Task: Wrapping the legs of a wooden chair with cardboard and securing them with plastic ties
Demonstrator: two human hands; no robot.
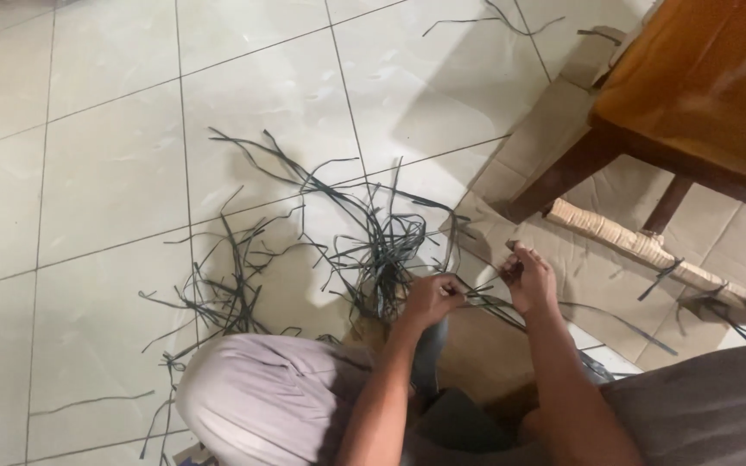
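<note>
Left hand [432, 298]: grip clenched on dark strips [382, 250], pinched at their near ends.
Right hand [528, 278]: grip grasping the same strips.
Strips: span between both grips, fanning beyond over the tiled floor [114, 173].
Cardboard [580, 267]: under the right grip.
Wooden stool [692, 95]: beyond the right grip.

A big flat sheet of brown cardboard [554, 250], like an opened-up box, lies on the floor at about three o'clock, under the wooden chair [701, 86]. It is plain tan with fold lines. No labels, signs or screens show.
</note>
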